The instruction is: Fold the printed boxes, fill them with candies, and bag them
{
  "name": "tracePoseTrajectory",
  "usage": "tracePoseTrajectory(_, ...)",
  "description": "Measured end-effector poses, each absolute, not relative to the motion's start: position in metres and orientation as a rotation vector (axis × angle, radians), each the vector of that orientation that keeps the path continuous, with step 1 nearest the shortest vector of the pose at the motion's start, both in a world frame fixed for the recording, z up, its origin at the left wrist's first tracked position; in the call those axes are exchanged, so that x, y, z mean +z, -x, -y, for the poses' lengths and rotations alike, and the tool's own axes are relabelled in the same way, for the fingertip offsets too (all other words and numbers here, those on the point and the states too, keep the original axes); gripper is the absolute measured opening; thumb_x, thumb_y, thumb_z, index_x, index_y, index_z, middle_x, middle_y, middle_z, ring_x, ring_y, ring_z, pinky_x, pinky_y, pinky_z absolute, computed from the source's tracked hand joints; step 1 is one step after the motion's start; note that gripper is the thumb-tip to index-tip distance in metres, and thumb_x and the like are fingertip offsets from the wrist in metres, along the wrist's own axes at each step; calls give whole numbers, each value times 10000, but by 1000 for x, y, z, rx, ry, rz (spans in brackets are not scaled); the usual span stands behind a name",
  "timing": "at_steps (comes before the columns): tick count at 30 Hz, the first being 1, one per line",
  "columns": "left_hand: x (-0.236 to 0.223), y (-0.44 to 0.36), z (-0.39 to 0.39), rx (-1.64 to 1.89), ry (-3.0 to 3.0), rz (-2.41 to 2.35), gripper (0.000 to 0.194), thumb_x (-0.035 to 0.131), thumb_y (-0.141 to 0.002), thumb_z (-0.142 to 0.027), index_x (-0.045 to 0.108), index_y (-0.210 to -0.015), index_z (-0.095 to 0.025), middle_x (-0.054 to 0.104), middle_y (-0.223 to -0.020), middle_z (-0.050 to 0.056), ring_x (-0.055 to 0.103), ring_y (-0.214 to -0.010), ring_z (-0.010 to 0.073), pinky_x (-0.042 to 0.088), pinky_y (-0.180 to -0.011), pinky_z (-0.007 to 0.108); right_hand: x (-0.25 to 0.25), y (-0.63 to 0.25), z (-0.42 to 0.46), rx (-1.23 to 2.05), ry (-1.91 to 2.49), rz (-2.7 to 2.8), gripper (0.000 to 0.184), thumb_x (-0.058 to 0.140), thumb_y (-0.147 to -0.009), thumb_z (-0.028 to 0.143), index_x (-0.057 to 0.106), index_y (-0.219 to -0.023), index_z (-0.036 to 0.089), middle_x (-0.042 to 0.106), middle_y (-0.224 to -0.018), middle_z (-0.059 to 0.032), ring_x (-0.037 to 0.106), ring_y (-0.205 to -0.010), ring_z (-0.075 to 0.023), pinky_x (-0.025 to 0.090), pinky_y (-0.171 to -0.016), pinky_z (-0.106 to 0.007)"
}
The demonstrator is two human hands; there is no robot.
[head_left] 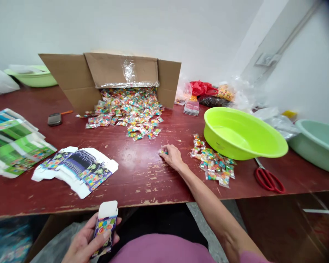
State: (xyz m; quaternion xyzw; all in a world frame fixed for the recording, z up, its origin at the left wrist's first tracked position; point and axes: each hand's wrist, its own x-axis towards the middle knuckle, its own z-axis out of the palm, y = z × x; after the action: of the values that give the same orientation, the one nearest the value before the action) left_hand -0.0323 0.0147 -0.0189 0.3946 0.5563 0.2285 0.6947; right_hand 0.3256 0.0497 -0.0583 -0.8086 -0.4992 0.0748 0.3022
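Note:
My left hand [89, 239] is closed around a small purple printed carton [106, 228], held below the table's front edge with its white end flap standing up. Out over the middle of the table, my right hand [172, 156] is closed in a pinch on a small clear candy packet [162, 151], mostly hidden by the fingers. Beyond it, a heap of candy packets [131, 106] spills from a cardboard box [123, 69] lying on its side. More candy packets [214, 162] lie to the right of my right forearm. Flat purple cartons [84, 166] are stacked at the left.
A lime-green basin [244, 133] stands at the right, with red-handled scissors [268, 179] beside it. A pale green tub [320, 144] is farther right. Green flattened cartons [16, 142] and a dark handheld device [55, 119] lie at the left. Plastic bags [203, 89] are against the wall.

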Motion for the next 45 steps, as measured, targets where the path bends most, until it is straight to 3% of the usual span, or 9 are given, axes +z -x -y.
tracePoseTrajectory(7,-5,17,-6,651,-939,-1135,505,852,-665,-355,601,-1053,-150,720,-941,64,622,-600,117,493,-572,239,-39,-256,-5,678,1705,1426,209,612,-881,384,595,-1024,232,603,-777,37,546,-657,-133,417,-630,-240)
tracePoseTrajectory(14,1,-13,-9,875,-977,-1063,535,867,-643,-317,574,-1066,-170,675,-808,-15,600,-553,91,509,-533,222,-6,-185,23,923,1367,1554,371,707,-810,297,580,-1151,224,674,-856,9,602,-762,-155,429,-726,-284)
tracePoseTrajectory(20,-3,-9,-5,975,-875,-1054,504,885,-604,-299,597,-994,-162,673,-727,-32,604,-525,101,505,-517,225,0,-173,29,1311,1208,1112,557,856,-612,292,567,-1084,230,689,-859,17,635,-701,-143,484,-675,-274)
tracePoseTrajectory(22,-4,-8,-5,1006,-844,-1049,478,873,-624,-303,597,-984,-150,671,-710,-28,588,-503,94,496,-510,226,-2,-171,30,1389,1158,1000,505,863,-611,335,607,-1031,223,695,-843,13,628,-682,-134,481,-640,-257)
tracePoseTrajectory(27,-3,-5,-4,1014,-872,-1061,502,859,-642,-328,594,-1033,-157,686,-797,-14,593,-526,87,494,-528,225,-8,-169,32,1315,1216,954,309,765,-754,432,735,-954,198,683,-735,-1,544,-587,-115,420,-529,-234)
tracePoseTrajectory(32,0,2,-1,889,-1055,-1079,504,818,-678,-325,585,-1103,-185,635,-753,-39,568,-534,87,473,-518,206,-1,-179,27,1128,1239,939,290,734,-792,416,750,-1022,240,753,-958,-32,662,-808,-190,510,-727,-309)
tracePoseTrajectory(38,-5,3,4,731,-1372,-1032,387,737,-720,-223,622,-1087,-187,619,-811,-15,525,-617,96,453,-559,195,17,-179,27,794,1240,1571,147,609,-909,286,742,-968,262,710,-890,-37,637,-804,-186,484,-761,-314)
tracePoseTrajectory(41,-7,2,6,711,-1366,-981,368,721,-724,-205,626,-1079,-187,603,-795,-16,518,-621,99,442,-555,191,20,-176,28,852,1177,1775,162,575,-936,298,734,-944,266,696,-886,-40,634,-812,-186,483,-778,-321)
tracePoseTrajectory(45,1,2,8,698,-1275,-987,414,761,-725,-274,599,-1095,-182,587,-720,-32,523,-555,99,438,-517,202,18,-179,27,1082,1193,1466,185,625,-900,364,693,-1011,233,702,-914,-29,644,-817,-176,502,-774,-314)
